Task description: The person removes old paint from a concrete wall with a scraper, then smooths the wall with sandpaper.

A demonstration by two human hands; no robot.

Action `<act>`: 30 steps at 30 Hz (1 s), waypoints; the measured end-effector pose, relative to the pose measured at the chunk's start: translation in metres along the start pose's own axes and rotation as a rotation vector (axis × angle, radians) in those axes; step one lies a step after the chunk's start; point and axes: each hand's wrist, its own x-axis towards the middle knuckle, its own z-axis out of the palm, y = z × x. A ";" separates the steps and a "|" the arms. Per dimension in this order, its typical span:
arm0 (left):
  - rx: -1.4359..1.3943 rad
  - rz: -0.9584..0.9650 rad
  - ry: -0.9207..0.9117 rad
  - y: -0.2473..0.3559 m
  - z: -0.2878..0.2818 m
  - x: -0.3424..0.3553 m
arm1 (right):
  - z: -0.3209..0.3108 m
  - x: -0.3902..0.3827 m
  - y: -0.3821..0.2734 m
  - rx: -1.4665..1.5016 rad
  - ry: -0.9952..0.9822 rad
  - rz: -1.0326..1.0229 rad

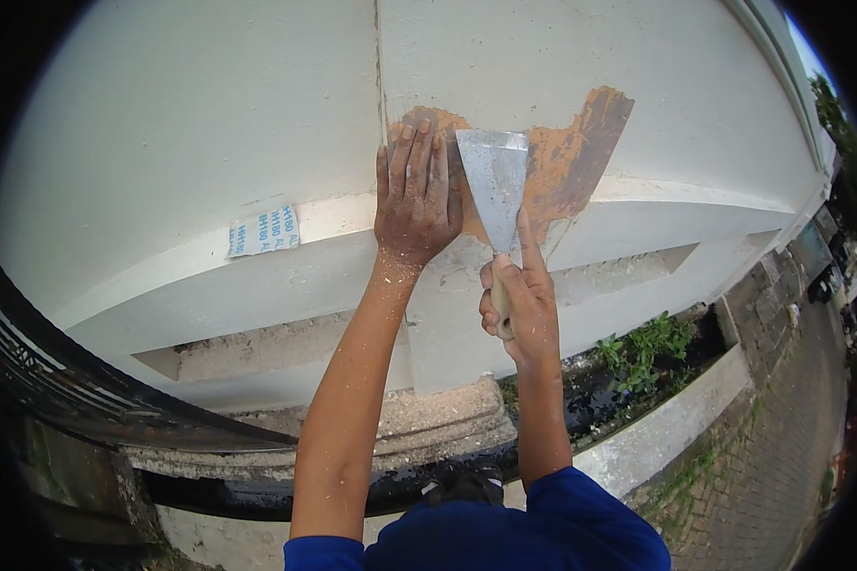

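My right hand [524, 303] grips the pale handle of a putty knife [495, 181], with the index finger stretched along the blade. The wide metal blade points up, its edge over a scraped patch [569, 157] of orange and grey-brown on the white wall [229, 105]. My left hand [417, 195] lies flat against the wall at the left part of that patch, fingers up and stretched out, holding nothing. Pale flecks dot the left wrist and forearm. Whether the blade touches the wall is hard to tell.
A piece of sandpaper [264, 231], its printed back showing, rests on the wall's ledge to the left. Below run a dark drain channel [248, 495] and a concrete kerb [676, 409]. A green plant [647, 352] grows at the right, near a paved lane [781, 447].
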 end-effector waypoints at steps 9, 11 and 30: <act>0.019 0.001 -0.007 0.000 0.000 -0.001 | 0.004 -0.004 0.005 0.007 -0.017 -0.009; 0.016 -0.006 -0.026 0.001 -0.001 0.000 | 0.012 0.005 0.002 0.028 -0.010 -0.029; 0.052 0.004 -0.023 0.000 0.000 0.002 | 0.012 0.007 -0.001 -0.003 -0.030 -0.066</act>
